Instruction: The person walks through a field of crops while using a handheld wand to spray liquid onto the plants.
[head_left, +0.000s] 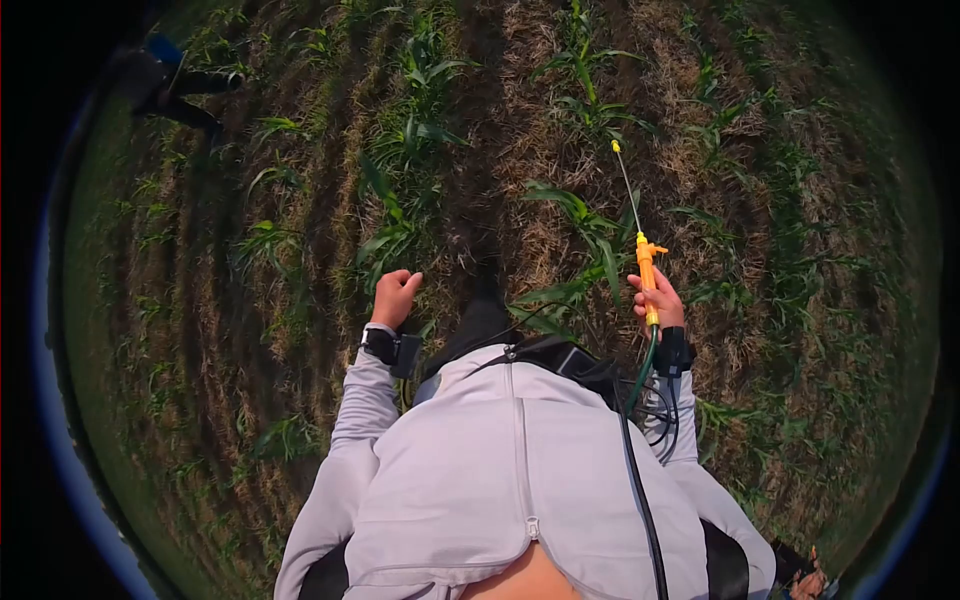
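Spray wand [640,235] held out over a row of young maize plants [585,240].

The wand's orange handle sits in the right hand [658,300], fingers wrapped closed around it, thin lance angled forward and away so the tip reaches the leaves ahead; a dark hose [640,480] trails from the handle down across the grey jacket [510,460]; the left hand [396,296] is loosely curled into a fist, holding nothing, clear of the plants; dry straw [530,130] lies between the rows.

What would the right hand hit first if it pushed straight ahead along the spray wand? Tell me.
Probably nothing solid: the right hand points the spray wand over dry straw ground. The nearest leafy plant stands just left of that line; depth is unclear.
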